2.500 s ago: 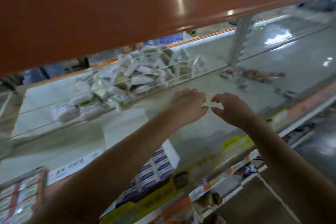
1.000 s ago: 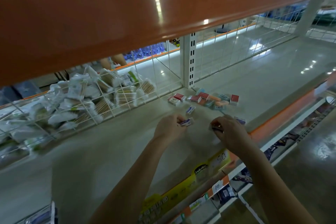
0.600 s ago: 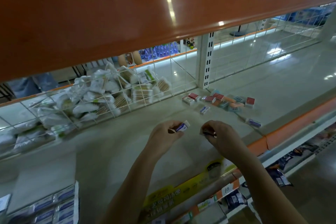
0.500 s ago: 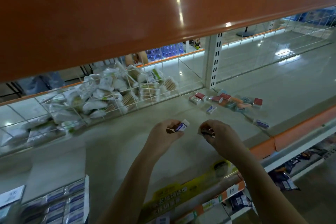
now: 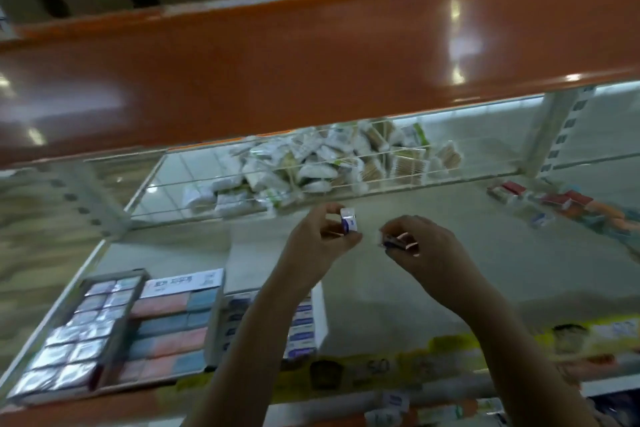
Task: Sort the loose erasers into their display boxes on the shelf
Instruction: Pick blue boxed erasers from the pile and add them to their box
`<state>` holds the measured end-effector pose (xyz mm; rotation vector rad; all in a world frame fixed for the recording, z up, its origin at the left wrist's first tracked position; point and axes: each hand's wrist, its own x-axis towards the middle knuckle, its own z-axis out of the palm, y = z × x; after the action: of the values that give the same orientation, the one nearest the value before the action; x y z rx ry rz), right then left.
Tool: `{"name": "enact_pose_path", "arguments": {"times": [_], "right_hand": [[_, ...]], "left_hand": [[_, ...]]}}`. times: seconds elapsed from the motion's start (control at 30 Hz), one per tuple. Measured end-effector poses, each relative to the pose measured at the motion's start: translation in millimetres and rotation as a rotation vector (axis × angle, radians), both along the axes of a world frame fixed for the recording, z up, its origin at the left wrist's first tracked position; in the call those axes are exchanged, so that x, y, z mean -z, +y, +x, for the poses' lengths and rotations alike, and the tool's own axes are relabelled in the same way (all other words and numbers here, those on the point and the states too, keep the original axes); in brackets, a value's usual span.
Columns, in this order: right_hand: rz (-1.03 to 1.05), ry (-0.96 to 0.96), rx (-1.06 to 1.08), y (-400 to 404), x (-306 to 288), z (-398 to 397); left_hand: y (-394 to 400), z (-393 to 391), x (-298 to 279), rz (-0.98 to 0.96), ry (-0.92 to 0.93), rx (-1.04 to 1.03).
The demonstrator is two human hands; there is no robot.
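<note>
1. While I look down from the head camera, my left hand [image 5: 323, 241] sits over the middle of the pale grey shelf board [image 5: 398, 288], thumb and fingertips pinching a small white eraser with a blue printed sleeve [image 5: 348, 223], held upright above the board and clear of it
2. My right hand [image 5: 424, 248] is just beside the left, apart from it, fingers curled round a small dark eraser with a shiny wrapper [image 5: 398, 242]; only a sliver shows between the fingers, so I cannot tell its colour for sure
3. Three display boxes stand side by side at the shelf's front left: a dark-framed box of silvery wrapped erasers [image 5: 74, 333] at the far left, a white cardboard box of pink and blue erasers [image 5: 169, 329] in the middle, and a white box of blue-labelled erasers [image 5: 304, 322] partly hidden behind my left forearm
4. A loose scatter of red, orange and white erasers [image 5: 554, 204] lies on the board at the far right, well apart from both hands and blurred
5. Behind a white wire grid [image 5: 277, 180] at the back lies a heap of white plastic packets and cotton-swab packs [image 5: 329, 163]
6. A glossy orange shelf edge [image 5: 311, 62] crosses the upper part of the view, and a yellow printed price strip [image 5: 450, 350] runs along the front lip below my wrists
</note>
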<state>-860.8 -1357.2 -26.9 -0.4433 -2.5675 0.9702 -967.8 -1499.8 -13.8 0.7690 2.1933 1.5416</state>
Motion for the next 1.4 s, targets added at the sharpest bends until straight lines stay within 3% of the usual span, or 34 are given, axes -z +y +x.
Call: {"name": "enact_pose_path", "arguments": {"times": [0.27, 0.57, 0.87, 1.4], "right_hand": [[-0.001, -0.005, -0.172, -80.8, -4.0, -31.8], [0.171, -0.096, -0.291, -147.1, 22.3, -52.5], [0.174, -0.149, -0.197, -189.4, 46.6, -65.5], [0.226, -0.059, -0.073, -208.2, 64.7, -78.6]], "left_hand": [[-100.5, -24.7, 2.0, 0.017, -0.034, -0.12], [-166.0, -33.2, 15.1, 0.07, -0.077, -0.145], [-201.0, -43.0, 27.3, 0.047, -0.086, -0.107], [-225.6, -52.5, 29.9, 0.061, -0.169, -0.013]]}}
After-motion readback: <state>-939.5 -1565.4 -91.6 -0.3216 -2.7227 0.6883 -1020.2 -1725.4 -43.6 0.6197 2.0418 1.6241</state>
